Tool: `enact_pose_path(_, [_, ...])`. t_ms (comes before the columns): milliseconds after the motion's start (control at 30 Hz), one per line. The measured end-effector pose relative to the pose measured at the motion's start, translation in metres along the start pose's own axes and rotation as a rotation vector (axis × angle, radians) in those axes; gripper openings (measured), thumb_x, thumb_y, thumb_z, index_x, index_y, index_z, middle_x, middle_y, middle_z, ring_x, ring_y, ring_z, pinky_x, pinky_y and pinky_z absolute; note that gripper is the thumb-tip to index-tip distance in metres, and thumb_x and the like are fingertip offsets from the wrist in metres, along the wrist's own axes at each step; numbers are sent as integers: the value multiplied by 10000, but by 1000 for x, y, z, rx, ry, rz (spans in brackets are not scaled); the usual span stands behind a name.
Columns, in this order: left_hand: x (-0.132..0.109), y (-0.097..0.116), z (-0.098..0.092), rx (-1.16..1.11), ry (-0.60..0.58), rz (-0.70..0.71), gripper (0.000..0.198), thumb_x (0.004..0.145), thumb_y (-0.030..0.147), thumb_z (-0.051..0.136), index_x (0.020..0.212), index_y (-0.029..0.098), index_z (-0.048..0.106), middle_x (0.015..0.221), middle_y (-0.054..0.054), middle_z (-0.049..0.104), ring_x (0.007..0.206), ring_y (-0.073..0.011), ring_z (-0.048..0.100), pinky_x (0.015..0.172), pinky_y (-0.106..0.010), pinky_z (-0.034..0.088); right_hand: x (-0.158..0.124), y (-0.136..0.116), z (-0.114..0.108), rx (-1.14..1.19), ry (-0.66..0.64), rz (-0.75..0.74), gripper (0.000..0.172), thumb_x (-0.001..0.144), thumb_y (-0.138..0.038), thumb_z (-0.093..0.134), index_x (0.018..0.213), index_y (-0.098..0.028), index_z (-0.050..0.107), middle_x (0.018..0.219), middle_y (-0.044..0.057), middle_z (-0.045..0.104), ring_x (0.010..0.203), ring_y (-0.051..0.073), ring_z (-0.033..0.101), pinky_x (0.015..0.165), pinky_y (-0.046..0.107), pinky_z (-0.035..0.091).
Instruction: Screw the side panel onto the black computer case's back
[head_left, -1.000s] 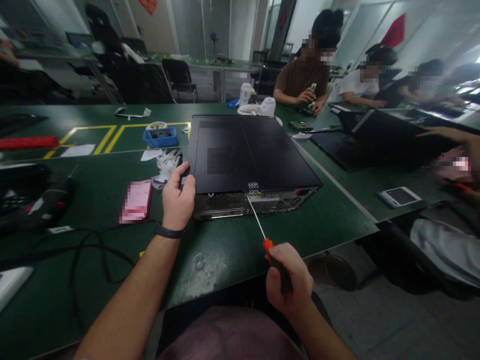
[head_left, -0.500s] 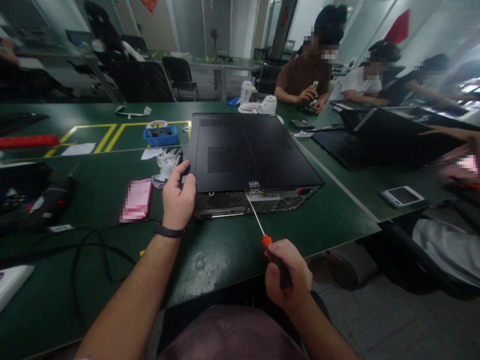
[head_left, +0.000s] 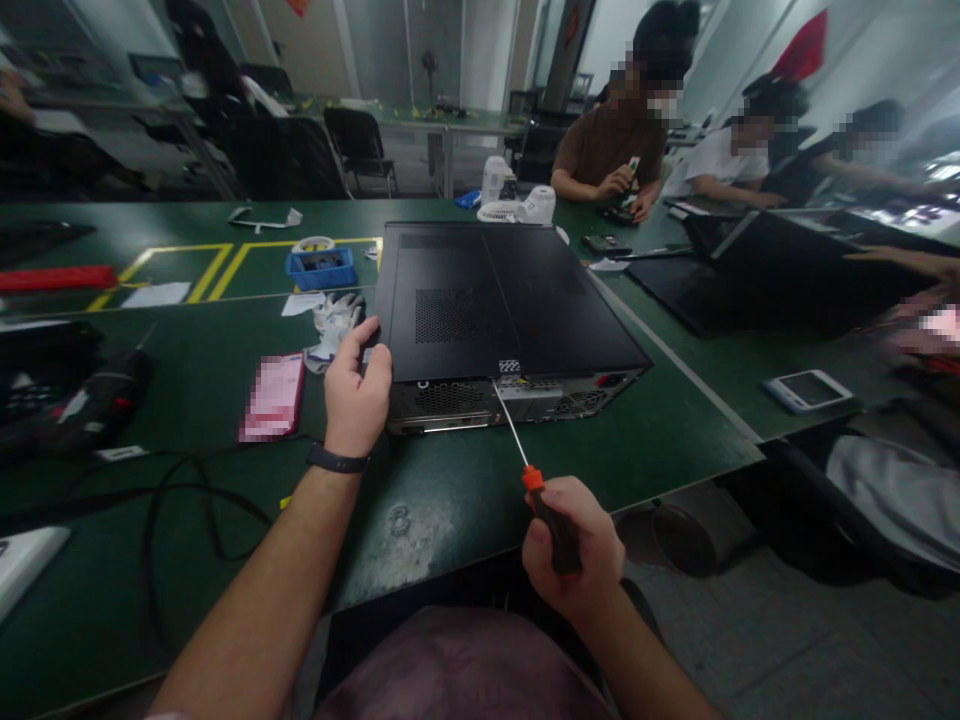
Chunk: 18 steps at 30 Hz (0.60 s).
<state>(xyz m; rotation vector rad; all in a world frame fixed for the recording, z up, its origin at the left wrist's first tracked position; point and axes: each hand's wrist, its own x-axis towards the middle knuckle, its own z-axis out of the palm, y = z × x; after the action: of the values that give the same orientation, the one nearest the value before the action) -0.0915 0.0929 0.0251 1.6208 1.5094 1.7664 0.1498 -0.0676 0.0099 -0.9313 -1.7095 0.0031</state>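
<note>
A black computer case [head_left: 457, 280] lies flat on the green table, its metal back panel facing me. My left hand [head_left: 358, 390] grips the near left corner of the case, thumb against the edge; some fingers are hidden behind its side. In my right hand [head_left: 576, 545] is a screwdriver [head_left: 534, 482] with an orange and black handle, the fingers wrapped round it. Its thin shaft slants up and away, and the tip touches the upper rim of the back panel near the middle. Whatever screw is under the tip is too small to make out.
Grey-white gloves [head_left: 335, 325] and a pink-red phone [head_left: 274, 398] lie left of the case, with a blue bin [head_left: 321, 268] behind them. A power drill [head_left: 97, 400] and black cable are further left. Another phone [head_left: 808, 390] lies right. Co-workers sit across the table.
My right hand and the screwdriver handle have shifted slightly to the left, while the tip stays at the panel rim. My left hand keeps its grip on the case.
</note>
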Motion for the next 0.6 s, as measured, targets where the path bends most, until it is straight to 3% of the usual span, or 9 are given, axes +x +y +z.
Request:
enact_pose_path(367, [-1, 1, 0, 14, 4, 6, 416, 907, 315, 589, 1277, 161, 702, 1304, -119, 730, 1219, -248, 680, 1120, -408, 515, 6, -15, -7, -149, -18, -22, 456, 821, 2, 656, 1239, -177, 621, 1007, 99, 730, 888, 197, 728, 734, 346, 646])
enact_pose_path(600, [0, 0, 0, 22, -2, 9, 416, 910, 321, 591, 1279, 163, 697, 1316, -116, 725, 1229, -246, 676, 1123, -405, 511, 3, -18, -6, -208, -70, 0, 388, 829, 17, 658, 1174, -162, 673, 1021, 115, 701, 911, 196, 701, 761, 339, 626])
